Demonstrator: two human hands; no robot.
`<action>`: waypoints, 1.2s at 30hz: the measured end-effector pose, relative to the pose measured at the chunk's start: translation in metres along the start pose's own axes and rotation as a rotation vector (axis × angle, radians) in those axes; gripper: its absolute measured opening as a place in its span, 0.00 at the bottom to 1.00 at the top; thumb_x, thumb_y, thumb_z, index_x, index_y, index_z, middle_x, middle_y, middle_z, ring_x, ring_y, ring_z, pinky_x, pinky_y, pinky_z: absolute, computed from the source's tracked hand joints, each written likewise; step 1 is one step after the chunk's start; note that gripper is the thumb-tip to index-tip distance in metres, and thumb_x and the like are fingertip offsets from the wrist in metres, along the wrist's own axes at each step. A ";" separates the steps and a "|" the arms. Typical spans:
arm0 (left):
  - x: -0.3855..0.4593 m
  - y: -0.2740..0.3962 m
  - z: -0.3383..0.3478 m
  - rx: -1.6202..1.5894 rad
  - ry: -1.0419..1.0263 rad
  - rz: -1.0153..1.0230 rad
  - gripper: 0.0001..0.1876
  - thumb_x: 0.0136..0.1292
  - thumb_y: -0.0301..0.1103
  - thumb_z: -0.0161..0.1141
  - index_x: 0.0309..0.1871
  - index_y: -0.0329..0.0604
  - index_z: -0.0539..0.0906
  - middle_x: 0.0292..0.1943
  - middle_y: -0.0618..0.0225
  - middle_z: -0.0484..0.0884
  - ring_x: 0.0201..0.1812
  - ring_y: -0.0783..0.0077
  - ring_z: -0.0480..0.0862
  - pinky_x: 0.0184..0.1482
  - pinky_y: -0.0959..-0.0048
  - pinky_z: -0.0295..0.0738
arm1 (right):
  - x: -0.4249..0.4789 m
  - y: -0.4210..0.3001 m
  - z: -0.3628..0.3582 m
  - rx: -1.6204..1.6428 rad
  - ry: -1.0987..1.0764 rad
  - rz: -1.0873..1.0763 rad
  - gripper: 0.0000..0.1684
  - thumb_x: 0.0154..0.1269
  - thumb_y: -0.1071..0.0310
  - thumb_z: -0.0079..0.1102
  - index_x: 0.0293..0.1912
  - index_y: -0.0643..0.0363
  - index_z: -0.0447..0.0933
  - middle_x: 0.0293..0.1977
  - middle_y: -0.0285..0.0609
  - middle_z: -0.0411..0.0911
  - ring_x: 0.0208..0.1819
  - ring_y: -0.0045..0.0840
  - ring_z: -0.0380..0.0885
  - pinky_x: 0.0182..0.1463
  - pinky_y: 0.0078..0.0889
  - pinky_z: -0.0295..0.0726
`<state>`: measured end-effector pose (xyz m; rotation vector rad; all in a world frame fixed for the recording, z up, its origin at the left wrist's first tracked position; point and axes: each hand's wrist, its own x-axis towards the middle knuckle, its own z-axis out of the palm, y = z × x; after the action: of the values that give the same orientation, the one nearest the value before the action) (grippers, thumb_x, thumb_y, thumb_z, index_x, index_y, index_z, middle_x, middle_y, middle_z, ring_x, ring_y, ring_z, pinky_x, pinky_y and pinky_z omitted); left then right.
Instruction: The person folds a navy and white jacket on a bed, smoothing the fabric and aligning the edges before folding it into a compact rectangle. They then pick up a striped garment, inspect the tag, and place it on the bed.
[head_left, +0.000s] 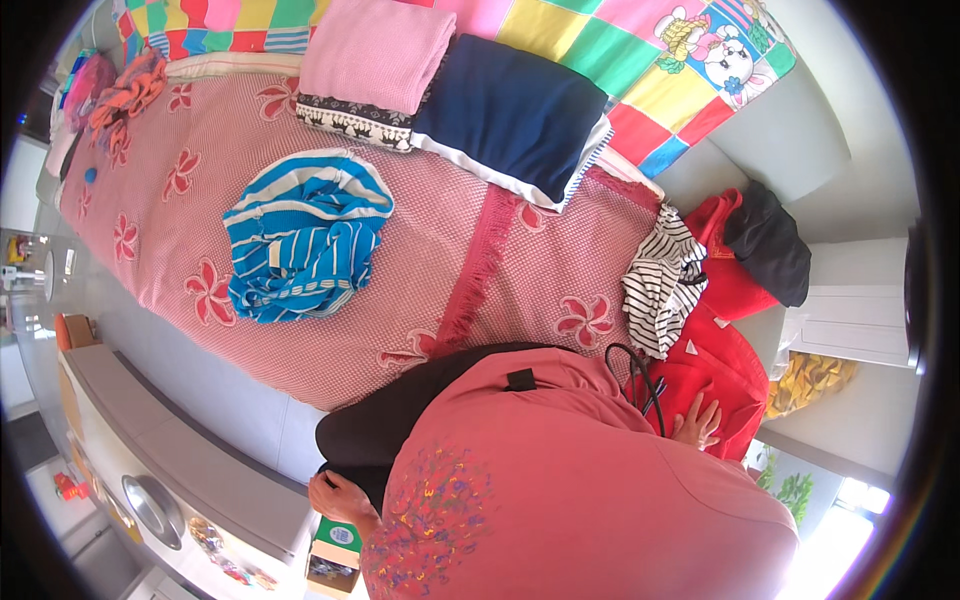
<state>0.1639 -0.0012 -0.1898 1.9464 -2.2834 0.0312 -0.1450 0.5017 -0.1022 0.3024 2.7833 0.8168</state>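
Observation:
My left hand (341, 495), its fingers curled, rests by the knee of my black trousers (367, 435); I cannot tell if it grips anything. Fingers spread, my right hand (697, 424) lies on red fabric (720, 360) at my right side. On the pink woven cover (427, 247) before me is a bunched blue-and-white striped garment (307, 240). Behind it sit a folded pink knit (375, 56), a folded dark patterned knit (356, 124) under it, and a folded navy garment (517, 112) over white and striped cloth. A crumpled black-and-white striped top (664, 281) is nearer my right hand.
A colourful patchwork cloth (585, 45) covers the backrest. Dark grey cloth (772, 244) lies over red cloth at right. An orange crumpled cloth (127, 97) and a small blue ball (91, 175) lie far left. A table (202, 450) with a metal bowl (152, 510) stands at lower left, beside an open box (334, 570).

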 end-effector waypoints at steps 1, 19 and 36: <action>-0.001 -0.001 0.001 -0.002 0.000 -0.010 0.09 0.64 0.34 0.57 0.36 0.36 0.81 0.44 0.56 0.83 0.50 0.53 0.79 0.55 0.56 0.70 | 0.005 -0.001 -0.001 0.016 -0.068 0.018 0.38 0.69 0.53 0.48 0.73 0.47 0.48 0.73 0.54 0.38 0.72 0.50 0.43 0.54 0.82 0.61; -0.004 0.010 -0.016 -0.107 0.231 -0.048 0.03 0.57 0.27 0.59 0.32 0.39 0.78 0.38 0.61 0.81 0.47 0.56 0.78 0.56 0.60 0.68 | 0.201 -0.207 -0.162 0.786 -0.257 -0.690 0.32 0.45 0.70 0.62 0.54 0.66 0.72 0.43 0.49 0.80 0.42 0.35 0.79 0.44 0.35 0.78; -0.014 0.023 -0.025 -0.011 0.118 -0.132 0.09 0.58 0.35 0.60 0.38 0.42 0.82 0.47 0.63 0.80 0.58 0.62 0.74 0.65 0.57 0.59 | -0.067 -0.399 -0.433 0.806 0.848 -2.152 0.28 0.49 0.76 0.65 0.54 0.62 0.72 0.54 0.57 0.71 0.50 0.50 0.74 0.53 0.42 0.75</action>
<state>0.1456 0.0192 -0.1648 2.0272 -2.0740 0.1164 -0.2517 -0.0626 0.0438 -2.6522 1.7451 -0.8519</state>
